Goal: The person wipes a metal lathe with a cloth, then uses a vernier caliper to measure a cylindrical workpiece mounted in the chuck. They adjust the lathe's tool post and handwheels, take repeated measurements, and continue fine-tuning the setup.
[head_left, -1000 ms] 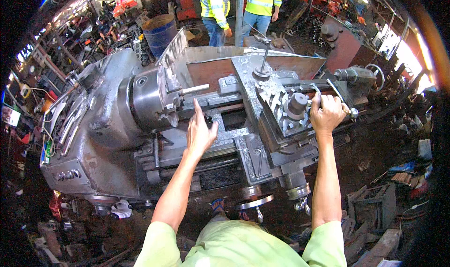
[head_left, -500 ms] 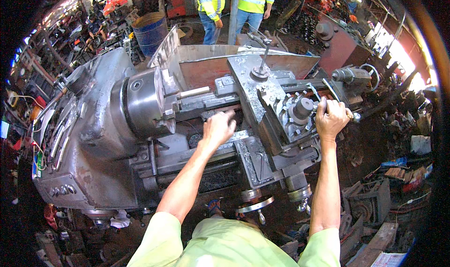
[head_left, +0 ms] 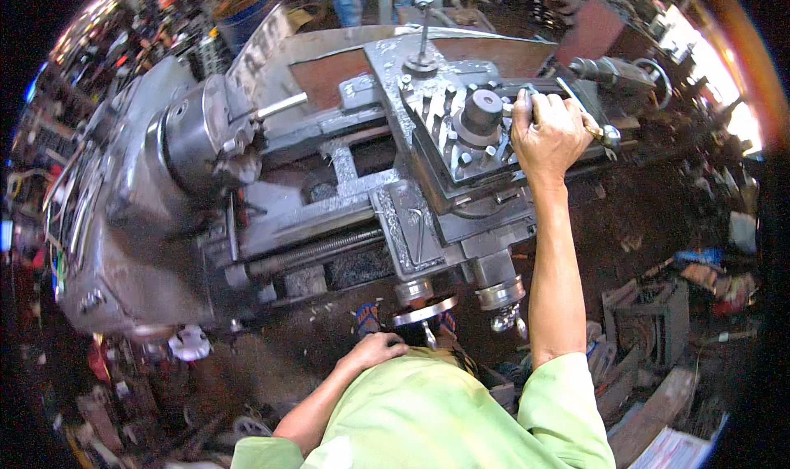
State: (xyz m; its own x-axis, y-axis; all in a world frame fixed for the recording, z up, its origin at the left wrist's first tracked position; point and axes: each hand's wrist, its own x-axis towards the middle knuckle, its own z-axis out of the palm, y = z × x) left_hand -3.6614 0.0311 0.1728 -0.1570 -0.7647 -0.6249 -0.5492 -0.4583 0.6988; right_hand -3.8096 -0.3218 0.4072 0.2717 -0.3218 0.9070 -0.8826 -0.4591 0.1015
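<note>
Apparently grips the ball-ended lever (head_left: 611, 135) with the right hand (head_left: 550, 136), with fingers curled closely around it, just beside the tool post (head_left: 482, 115), presumably for leverage. Rests the left hand (head_left: 374, 351) against the green shirt (head_left: 428, 399), with fingers loosely extended and nothing visible in them, perhaps for safety, well apart from the chuck (head_left: 197, 132).

Two bystanders (head_left: 346, 3) are cut off near the waist by the top edge. The lathe chuck (head_left: 197, 132) is blurred. Part of a ball-ended lever (head_left: 610, 136) is covered by the right hand (head_left: 551, 138).
</note>
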